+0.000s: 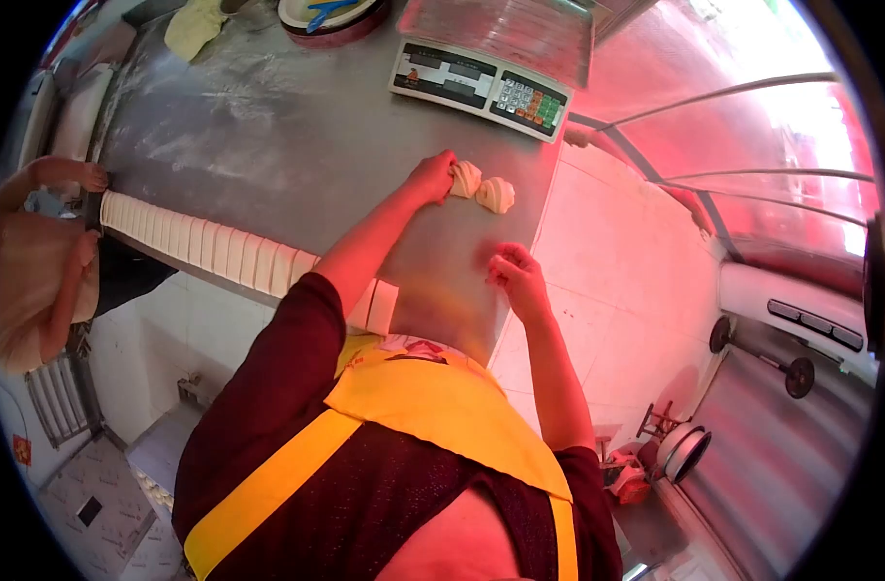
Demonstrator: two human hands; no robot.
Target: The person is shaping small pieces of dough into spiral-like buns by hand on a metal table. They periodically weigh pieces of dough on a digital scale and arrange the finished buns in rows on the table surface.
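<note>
- One long metal table carries the work, with pale, floury smears across part of it; keeping the patch under soft dough dry would help it lift without dragging
- Beyond its far left corner stands a co-worker, one hand at the table by the row's end
- Row of pale dough strips, laid side by side along the near edge, partly hidden by the person's left arm; taking strips from the near end would spare the rest from being squeezed
- Digital scale, set above the shaped pieces; they are best kept apart from its edge
- Left hand, fingers narrow against the side of a twisted dough piece; whether they pinch it cannot be told, but a light touch would keep the folds raised
- Right hand, near the table's right edge, fingers curled inward and blurred; nothing shows in it, though whether the fingertips meet cannot be told
- Second twisted piece, just right of the first; a little more room between the two would guard against sticking
</note>
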